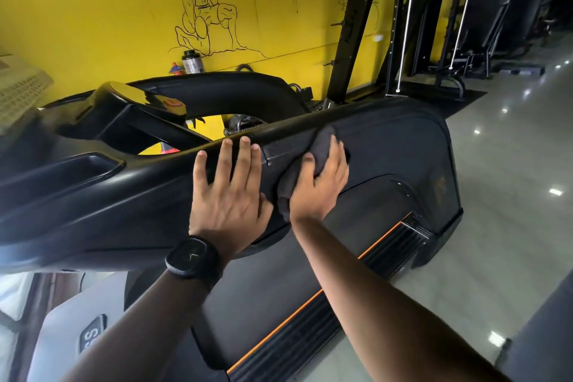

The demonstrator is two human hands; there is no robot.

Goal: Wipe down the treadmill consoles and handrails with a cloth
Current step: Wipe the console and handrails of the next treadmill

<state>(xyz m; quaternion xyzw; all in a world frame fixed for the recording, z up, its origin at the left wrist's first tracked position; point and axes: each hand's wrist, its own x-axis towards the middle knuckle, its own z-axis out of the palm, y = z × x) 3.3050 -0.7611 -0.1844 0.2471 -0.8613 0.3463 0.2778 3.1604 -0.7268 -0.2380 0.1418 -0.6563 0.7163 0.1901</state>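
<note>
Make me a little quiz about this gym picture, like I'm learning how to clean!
1. True or false: the right hand grips the dark cloth.
2. What colour is the wall? A red, B yellow, C white.
3. Fill in: the watch is on the ___ wrist.
Key: 1 true; 2 B; 3 left.
</note>
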